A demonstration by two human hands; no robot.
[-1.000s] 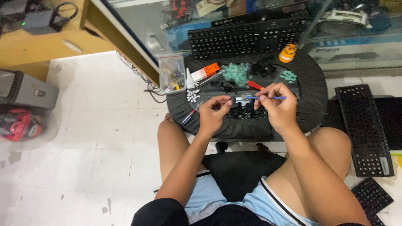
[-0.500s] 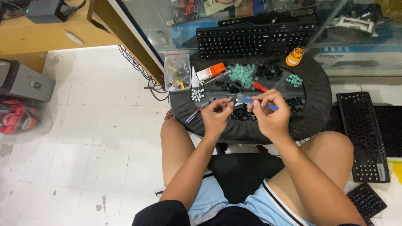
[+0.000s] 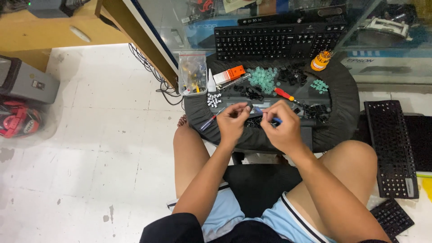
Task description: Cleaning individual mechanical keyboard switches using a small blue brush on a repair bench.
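Blue-handled tool (image 3: 270, 118), thin, pinched in right hand (image 3: 281, 126); left hand (image 3: 233, 121) just beside.

top: black, short sleeves
shorts: light blue, dark-and-white stripe down side
arms: bare, no watch or bands
left hand (image 3: 232, 122): no glove, no rings
right hand (image 3: 281, 127): no glove
legs: bare below shorts
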